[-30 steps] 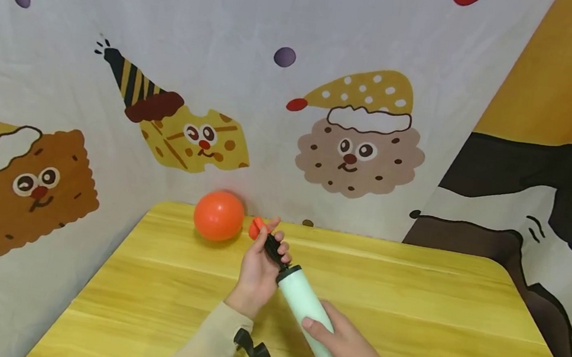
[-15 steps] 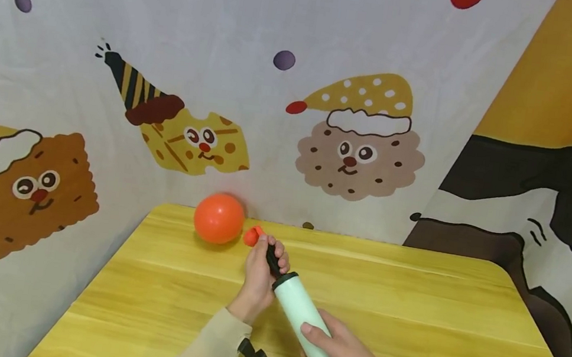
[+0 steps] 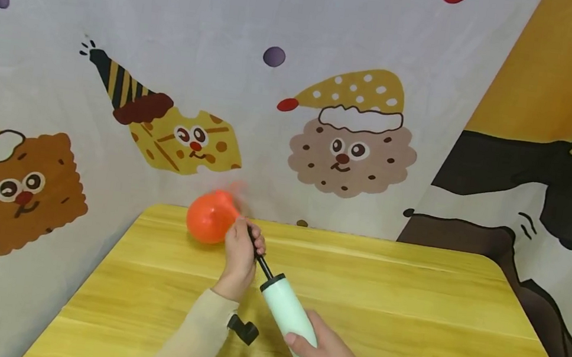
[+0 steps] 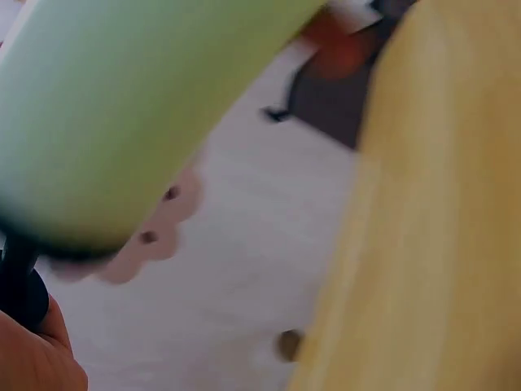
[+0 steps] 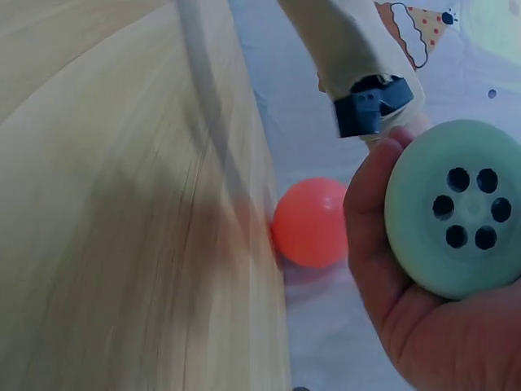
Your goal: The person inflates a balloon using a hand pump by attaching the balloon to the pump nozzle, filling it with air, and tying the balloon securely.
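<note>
My right hand [image 3: 329,353] grips the mint-green barrel of a balloon pump [image 3: 291,310], which slants up to the left. At its upper end my left hand [image 3: 241,253] holds the black nozzle end, and a thin black rod shows between that hand and the barrel. A small orange balloon [image 3: 231,203], motion-blurred, sticks out beyond the left fingers and overlaps a round inflated orange balloon [image 3: 206,219]. The pump's holed end [image 5: 474,208] faces the camera in the right wrist view, with right-hand fingers [image 5: 378,220] curled round it. Close up in the left wrist view, the barrel [image 4: 138,114] hides much.
The yellow wood-grain table [image 3: 409,313] spreads under both hands. A white cloth with cartoon prints [image 3: 353,157] hangs behind it and along the left. A black camera mount [image 3: 244,329] juts from the left sleeve [image 3: 197,331].
Both hands and the pump have shifted left as the head view turned slightly right. More of the rod shows outside the barrel. The small balloon swings up, blurred, before the inflated one.
</note>
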Tool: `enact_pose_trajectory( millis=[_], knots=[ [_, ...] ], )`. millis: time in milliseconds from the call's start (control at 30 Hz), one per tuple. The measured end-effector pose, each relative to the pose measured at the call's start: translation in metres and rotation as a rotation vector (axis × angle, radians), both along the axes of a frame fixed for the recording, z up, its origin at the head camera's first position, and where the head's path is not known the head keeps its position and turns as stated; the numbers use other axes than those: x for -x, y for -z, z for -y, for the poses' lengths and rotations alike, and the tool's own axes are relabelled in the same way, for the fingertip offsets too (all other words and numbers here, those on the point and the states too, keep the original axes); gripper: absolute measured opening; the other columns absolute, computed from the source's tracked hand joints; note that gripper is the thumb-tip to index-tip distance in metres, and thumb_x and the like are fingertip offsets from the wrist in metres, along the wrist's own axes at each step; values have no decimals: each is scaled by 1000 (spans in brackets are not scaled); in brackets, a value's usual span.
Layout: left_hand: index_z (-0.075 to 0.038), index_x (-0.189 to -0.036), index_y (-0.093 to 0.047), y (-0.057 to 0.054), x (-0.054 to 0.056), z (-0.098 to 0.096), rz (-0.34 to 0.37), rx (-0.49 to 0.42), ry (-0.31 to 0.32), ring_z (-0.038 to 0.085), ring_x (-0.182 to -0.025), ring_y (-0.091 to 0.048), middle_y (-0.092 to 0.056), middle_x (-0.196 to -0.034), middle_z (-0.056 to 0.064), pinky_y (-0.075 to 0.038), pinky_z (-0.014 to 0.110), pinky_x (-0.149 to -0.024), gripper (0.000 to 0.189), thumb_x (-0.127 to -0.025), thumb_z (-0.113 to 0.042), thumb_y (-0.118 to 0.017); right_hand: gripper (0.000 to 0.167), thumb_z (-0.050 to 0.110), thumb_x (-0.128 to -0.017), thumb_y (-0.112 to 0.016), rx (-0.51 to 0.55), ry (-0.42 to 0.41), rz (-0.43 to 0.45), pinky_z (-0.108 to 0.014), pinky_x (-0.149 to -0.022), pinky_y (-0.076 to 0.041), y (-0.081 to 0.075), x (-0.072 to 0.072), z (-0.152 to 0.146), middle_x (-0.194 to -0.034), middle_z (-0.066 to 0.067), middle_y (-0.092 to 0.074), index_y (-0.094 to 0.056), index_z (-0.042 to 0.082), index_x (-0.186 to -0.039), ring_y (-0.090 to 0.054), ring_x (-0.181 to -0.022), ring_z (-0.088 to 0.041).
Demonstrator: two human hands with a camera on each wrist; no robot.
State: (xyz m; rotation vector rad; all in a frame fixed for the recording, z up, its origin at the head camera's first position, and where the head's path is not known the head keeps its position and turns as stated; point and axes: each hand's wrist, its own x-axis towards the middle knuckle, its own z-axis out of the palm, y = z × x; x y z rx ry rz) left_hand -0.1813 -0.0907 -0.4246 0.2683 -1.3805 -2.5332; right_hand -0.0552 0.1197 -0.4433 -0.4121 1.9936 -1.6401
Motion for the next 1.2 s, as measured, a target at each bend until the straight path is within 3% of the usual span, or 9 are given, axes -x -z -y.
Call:
enact_pose_trajectory(
  millis=[133, 300, 433, 567, 733, 833, 967, 1100, 1200],
  knots=[
    [-12, -86, -42, -12, 5, 13, -60, -30, -53, 6, -51, -41, -44, -68, -3, -37, 17, -45, 36, -115, -29, -29, 48, 34, -108, -57, -34, -29, -7, -36, -67, -54, -1, -9, -18, -106, -11, -59, -43, 7, -145, -61, -82, -24],
    [-11, -84, -41, -3, 0, 10, -43, -31, -25, 7, -51, -41, -43, -68, -2, -38, 18, -45, 38, -115, -29, -28, 45, 25, -109, -55, -62, -77, -83, -29, -80, -48, 6, -14, -34, -113, -10, -60, -43, 1, -145, -59, -96, -19],
    [-11, -82, -41, 9, -8, -1, -24, -17, -16, 8, -50, -40, -43, -68, -1, -37, 19, -45, 41, -115, -29, -26, 48, 25, -108, -56, -51, -93, -84, -29, -79, -49, 12, -14, -33, -113, -10, -61, -43, -4, -144, -60, -94, -18],
    [-12, -84, -42, 16, -16, -13, -21, -22, 21, 8, -51, -40, -43, -68, -2, -37, 18, -46, 39, -115, -29, -27, 47, 31, -109, -54, -83, -74, -85, -31, -76, -50, 12, -10, -25, -109, -8, -61, -44, -1, -142, -61, -92, -19],
    [-11, -88, -42, 19, -26, -28, -14, -39, 116, 8, -53, -42, -45, -71, -2, -39, 18, -48, 32, -114, -24, -28, 48, 35, -110, -52, -78, -46, -73, -36, -58, -56, 5, 3, -17, -96, -10, -60, -43, 1, -141, -64, -72, -21],
    [-11, -89, -43, 21, -28, -32, -1, -41, 141, 8, -54, -44, -46, -71, -2, -40, 18, -48, 30, -114, -20, -29, 52, 34, -110, -52, -38, -38, -38, -36, -50, -56, 3, 10, -13, -95, -13, -59, -40, -1, -145, -64, -66, -24],
    [-11, -89, -43, 21, -26, -30, 4, -33, 114, 7, -52, -44, -47, -70, -2, -40, 17, -47, 29, -113, -21, -30, 54, 32, -110, -53, 10, -27, -8, -35, -50, -56, 5, 11, -8, -97, -15, -59, -38, -4, -147, -64, -64, -24],
    [-12, -88, -44, 14, -19, -22, -15, -41, 68, 7, -50, -43, -46, -67, -2, -40, 17, -45, 31, -113, -24, -30, 52, 29, -110, -53, 33, -14, -16, -34, -51, -56, 5, 5, -5, -96, -15, -58, -38, -5, -146, -62, -59, -20],
    [-12, -87, -43, 6, -12, -9, -52, -66, 19, 7, -50, -43, -45, -67, -2, -39, 18, -44, 34, -115, -27, -30, 51, 31, -109, -54, 3, -19, -13, -37, -60, -56, 2, 0, -11, -103, -14, -60, -40, 0, -147, -63, -73, -23]
  ],
)
